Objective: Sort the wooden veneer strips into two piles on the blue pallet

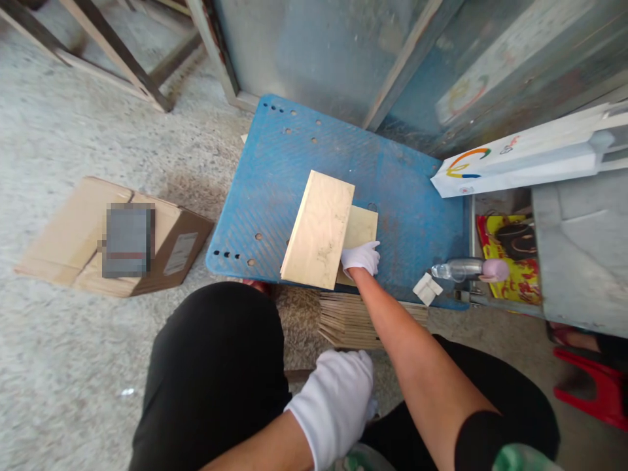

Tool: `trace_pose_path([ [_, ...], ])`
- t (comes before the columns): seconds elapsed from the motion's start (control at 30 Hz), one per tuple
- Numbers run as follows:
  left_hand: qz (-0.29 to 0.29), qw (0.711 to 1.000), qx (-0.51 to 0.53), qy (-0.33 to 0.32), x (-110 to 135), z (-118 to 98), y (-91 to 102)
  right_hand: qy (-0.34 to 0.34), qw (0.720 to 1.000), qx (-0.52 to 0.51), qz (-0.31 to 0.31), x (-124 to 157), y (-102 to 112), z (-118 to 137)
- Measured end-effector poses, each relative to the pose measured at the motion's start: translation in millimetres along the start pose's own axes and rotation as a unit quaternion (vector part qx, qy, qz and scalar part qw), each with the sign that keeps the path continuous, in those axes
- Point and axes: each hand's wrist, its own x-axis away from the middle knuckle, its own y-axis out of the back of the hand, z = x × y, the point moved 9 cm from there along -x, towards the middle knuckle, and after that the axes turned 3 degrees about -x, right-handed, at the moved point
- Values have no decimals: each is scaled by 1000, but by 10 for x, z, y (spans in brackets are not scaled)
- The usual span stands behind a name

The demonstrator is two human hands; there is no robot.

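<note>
My right hand, in a white glove, reaches forward over the blue platform. It rests on a smaller pale wooden board, right beside the edge of a larger pale wooden board that partly covers the smaller one. One finger or the thumb sticks out to the right; the other fingers show poorly. Close to my body, between the knees, my left hand is gloved too and curled closed. Its fingertips are turned away, so anything in its grasp is hidden. A stack of thin boards lies below the platform's near edge.
A cardboard box with a blurred dark item stands on the floor at left. On the platform's right are a clear bottle with a pink cap and a folded white paper. A white bag, metal panels and a red stool lie beyond.
</note>
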Motion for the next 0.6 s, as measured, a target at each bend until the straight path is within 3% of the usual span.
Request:
trace_pose_path([
  [0.13,26,999,-28,20,-9,1,20,-31,997,31,-64,-25,56,-62],
  [0.37,31,998,-56,23,-52,33,2,12,999,-37,-10,-59,113,-145],
  [0.6,-57,995,-84,-2,-165,107,6,85,979,-186,4,93,616,-346],
])
